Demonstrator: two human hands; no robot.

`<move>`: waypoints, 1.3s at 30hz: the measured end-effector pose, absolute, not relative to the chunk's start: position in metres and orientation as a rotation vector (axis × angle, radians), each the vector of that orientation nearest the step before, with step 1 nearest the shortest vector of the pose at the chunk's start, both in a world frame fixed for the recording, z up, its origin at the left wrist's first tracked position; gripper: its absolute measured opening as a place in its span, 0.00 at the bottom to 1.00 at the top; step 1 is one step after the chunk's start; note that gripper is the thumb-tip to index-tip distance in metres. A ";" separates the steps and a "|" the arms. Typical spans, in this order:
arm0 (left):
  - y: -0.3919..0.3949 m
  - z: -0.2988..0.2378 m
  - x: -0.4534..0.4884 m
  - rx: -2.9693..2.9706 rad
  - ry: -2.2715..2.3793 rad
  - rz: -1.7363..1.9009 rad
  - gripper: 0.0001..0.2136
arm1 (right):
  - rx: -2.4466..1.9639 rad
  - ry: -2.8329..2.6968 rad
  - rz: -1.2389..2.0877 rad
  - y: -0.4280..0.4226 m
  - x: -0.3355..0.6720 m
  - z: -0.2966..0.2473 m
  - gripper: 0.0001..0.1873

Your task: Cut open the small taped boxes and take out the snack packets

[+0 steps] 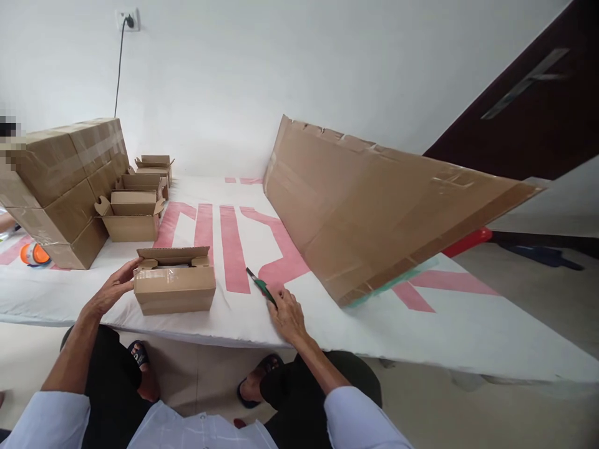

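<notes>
A small brown cardboard box (175,290) sits near the table's front edge, its top flap raised and some dark contents just showing inside. My left hand (111,290) grips the box at its left side, with its fingers at the upper corner. To the right of the box, my right hand (286,313) is closed around a green-handled knife (262,287). The knife's dark, narrow tip points up and left, away from me, over the white and pink table cover. Part of its handle is hidden in my palm.
Several open small boxes (133,226) stand in a row at the back left, beside a stack of taped cartons (70,187). A large leaning cardboard sheet (374,212) rises on the right. An orange tape roll (35,254) lies far left on the table (468,337).
</notes>
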State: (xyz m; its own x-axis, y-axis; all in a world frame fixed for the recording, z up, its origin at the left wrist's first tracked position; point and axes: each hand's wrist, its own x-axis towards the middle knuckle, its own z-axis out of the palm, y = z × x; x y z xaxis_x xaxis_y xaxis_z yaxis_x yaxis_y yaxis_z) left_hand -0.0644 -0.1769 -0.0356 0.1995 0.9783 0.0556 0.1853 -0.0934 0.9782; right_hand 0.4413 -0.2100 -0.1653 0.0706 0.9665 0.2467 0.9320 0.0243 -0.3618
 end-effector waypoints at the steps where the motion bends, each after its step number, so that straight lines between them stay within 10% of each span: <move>1: -0.176 -0.035 -0.067 1.500 1.146 0.982 0.42 | -1.928 -1.856 0.101 -0.210 0.439 -0.168 0.26; 8: -0.176 -0.020 -0.072 1.574 1.033 0.698 0.63 | -1.239 -1.853 0.446 -0.166 0.379 -0.095 0.21; 14: -0.169 -0.013 -0.076 1.763 1.066 0.498 0.70 | -0.977 -2.291 0.843 -0.151 0.328 -0.037 0.73; 18: -0.163 -0.018 -0.079 1.838 1.121 0.450 0.71 | -1.043 -2.434 0.931 -0.141 0.326 -0.032 0.80; 39: -0.162 -0.052 -0.061 1.946 1.281 0.689 0.68 | -1.117 -2.475 0.794 -0.123 0.309 -0.045 0.63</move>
